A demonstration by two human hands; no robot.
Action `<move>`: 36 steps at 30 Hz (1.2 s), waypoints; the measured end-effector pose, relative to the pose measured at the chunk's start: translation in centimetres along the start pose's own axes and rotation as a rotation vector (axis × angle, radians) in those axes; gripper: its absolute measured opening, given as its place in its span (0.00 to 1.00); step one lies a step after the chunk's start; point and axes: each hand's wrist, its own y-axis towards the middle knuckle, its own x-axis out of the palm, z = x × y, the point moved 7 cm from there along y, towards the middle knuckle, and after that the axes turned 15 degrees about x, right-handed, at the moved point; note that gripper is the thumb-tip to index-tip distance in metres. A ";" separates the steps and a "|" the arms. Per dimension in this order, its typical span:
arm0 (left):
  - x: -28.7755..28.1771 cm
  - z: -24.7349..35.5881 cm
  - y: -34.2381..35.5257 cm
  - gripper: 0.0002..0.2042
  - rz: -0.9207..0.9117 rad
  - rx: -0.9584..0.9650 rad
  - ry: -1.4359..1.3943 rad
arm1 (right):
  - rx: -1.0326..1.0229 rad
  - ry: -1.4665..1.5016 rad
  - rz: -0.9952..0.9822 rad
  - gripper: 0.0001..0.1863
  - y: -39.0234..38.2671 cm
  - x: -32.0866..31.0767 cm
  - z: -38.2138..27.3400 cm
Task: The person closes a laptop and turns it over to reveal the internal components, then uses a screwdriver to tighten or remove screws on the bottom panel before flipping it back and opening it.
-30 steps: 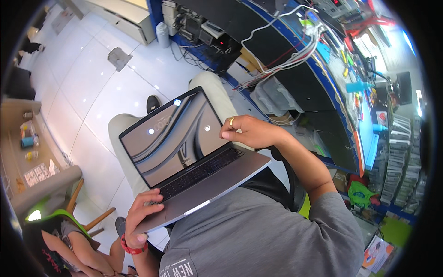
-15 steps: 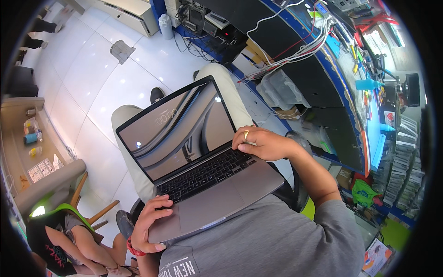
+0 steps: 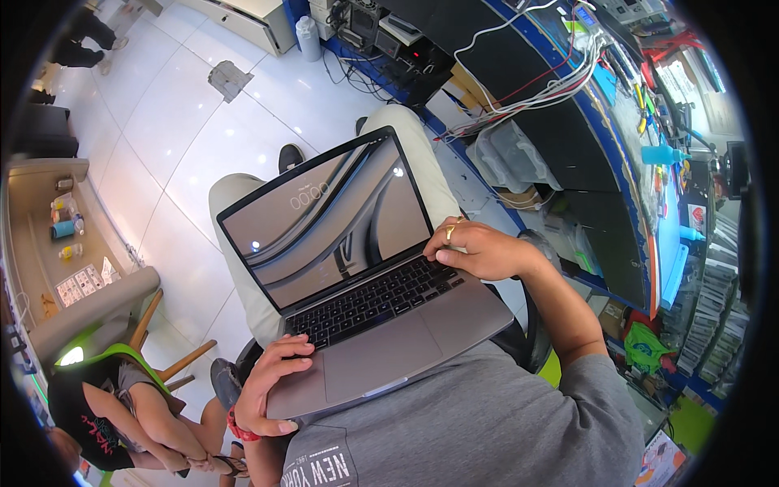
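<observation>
A: Where's the machine sitting?

B: The open grey metal laptop rests on the person's lap, over legs in light trousers, with its lit screen tilted back and showing grey curved stripes. The black keyboard and the broad trackpad face the grey T-shirt.

A: And the hands?

B: The left hand lies at the near left corner of the laptop, fingers curled loosely over the edge of the palm rest by the keys, thumb along the front edge; it grips nothing firmly that I can see. A red band sits on that wrist. The right hand, wearing a gold ring, is laid flat and relaxed at the far right corner of the keyboard, fingertips on the topmost keys beside the hinge, holding nothing.

A: Any containers about?

B: Under the long blue-edged workbench there is a clear plastic storage box; what it holds is too blurred to tell. A pale cylindrical bin stands on the white tiled floor near the black electronics boxes. On the beige counter at the left stand a few small bottles and jars, contents unclear.

A: Anyone else?

B: A seated person in a black shirt is just beside the left elbow, on a green chair.
</observation>
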 end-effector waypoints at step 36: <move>-4.2 0.7 6.6 0.27 0.301 0.370 0.218 | -0.026 0.034 1.118 0.14 -7.0 -5.7 6.1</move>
